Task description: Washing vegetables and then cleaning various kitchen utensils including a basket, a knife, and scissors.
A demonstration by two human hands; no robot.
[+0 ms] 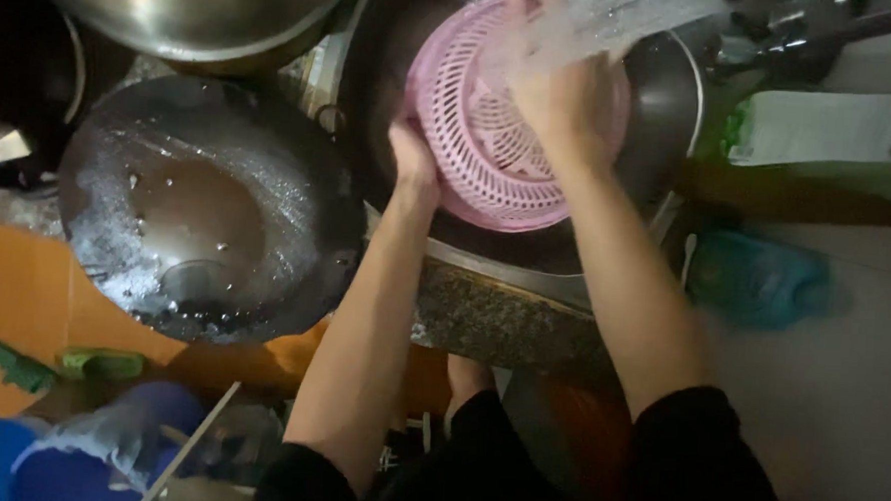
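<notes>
A pink plastic colander (pixel 490 152) is held tilted on its side over the sink basin (pixel 672 100), under a stream of water (pixel 626 13) running from the tap (pixel 775 39) at the basin's far right corner. The left hand (pixel 412 159) is closed on the colander's lower left rim, the forearm stretched straight up from the near edge of the worktop. The right hand (pixel 563 90) is laid against the colander's upper right side, fingers spread in the water; whether it is clasping the rim cannot be told. Both black sleeves are pushed up above the elbows. At the basin's left edge a large wok (pixel 202 215) with suds and dark water is set, and a steel bowl (pixel 191 9) is seen beyond it. The speckled stone edge (pixel 502 323) of the worktop lies between the person and the basin. A white and green carton (pixel 831 132) lies right of the basin.
</notes>
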